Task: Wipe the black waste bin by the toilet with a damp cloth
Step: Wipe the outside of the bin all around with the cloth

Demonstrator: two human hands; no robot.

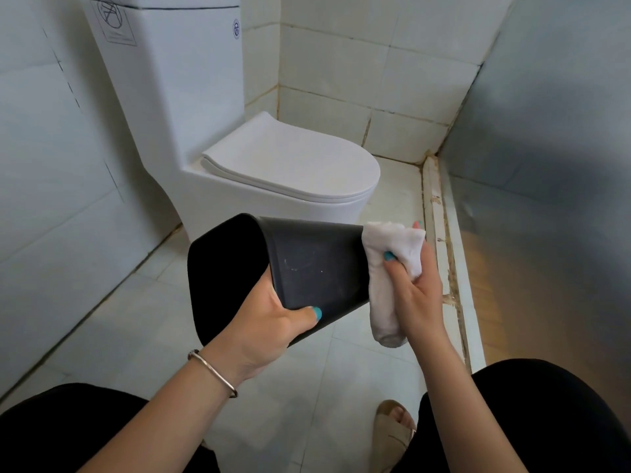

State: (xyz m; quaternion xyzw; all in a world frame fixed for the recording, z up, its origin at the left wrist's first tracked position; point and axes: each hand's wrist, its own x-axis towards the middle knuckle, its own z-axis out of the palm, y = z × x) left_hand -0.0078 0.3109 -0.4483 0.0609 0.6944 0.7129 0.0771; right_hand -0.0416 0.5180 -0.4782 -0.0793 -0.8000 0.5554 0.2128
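The black waste bin [317, 268] is off the floor and tipped on its side, its open mouth facing left and its base to the right. My left hand [269, 332] grips its rim, fingers inside and thumb on the outer wall, which shows faint smears. My right hand [415, 288] holds a bunched white cloth [392, 257] pressed against the bin's base end; one end of the cloth hangs down below the hand.
A white toilet [290, 172] with its lid down stands just behind the bin, against the left tiled wall. A raised, stained threshold [444, 233] runs along the right. My knees and a sandalled foot [396, 428] are at the bottom, on the pale tiled floor.
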